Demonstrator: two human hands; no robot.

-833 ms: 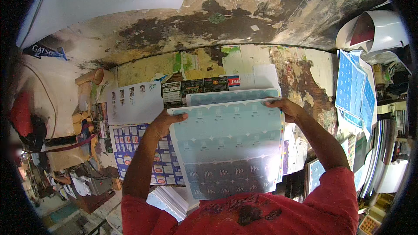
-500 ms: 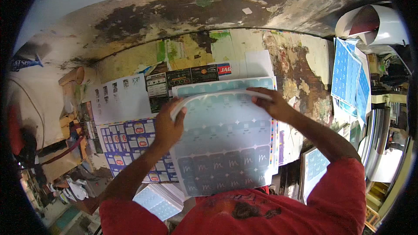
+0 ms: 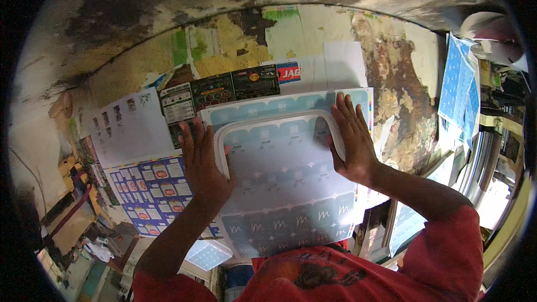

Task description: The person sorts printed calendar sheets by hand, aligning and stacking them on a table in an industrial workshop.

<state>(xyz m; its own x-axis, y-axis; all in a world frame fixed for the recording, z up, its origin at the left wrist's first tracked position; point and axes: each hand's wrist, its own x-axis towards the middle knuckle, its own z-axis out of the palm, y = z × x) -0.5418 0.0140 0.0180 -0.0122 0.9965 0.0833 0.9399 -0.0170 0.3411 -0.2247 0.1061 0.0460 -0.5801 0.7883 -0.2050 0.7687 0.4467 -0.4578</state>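
Note:
A stack of printed sheets, pale blue-green with rows of tiles, lies in front of my chest. Its far edge and corners curl up into a thick white rim. Against the left curled corner rests my left hand, fingers stretched out and a little apart. My right hand lies along the right curled corner, its fingers long and straight and its palm toward the sheets. Beneath the curled part, more sheets of the same print stick out on the far side.
A purple printed sheet and a white sheet cover the left side. Dark printed sheets lie beyond the stack. Another stack of pale blue sheets is low on the left. Blue sheets hang at the right beside a peeling wall.
My hands have gone from gripping the curled far edge to lying with straightened fingers along its two corners. The corners now bend up more sharply. The view has shifted slightly.

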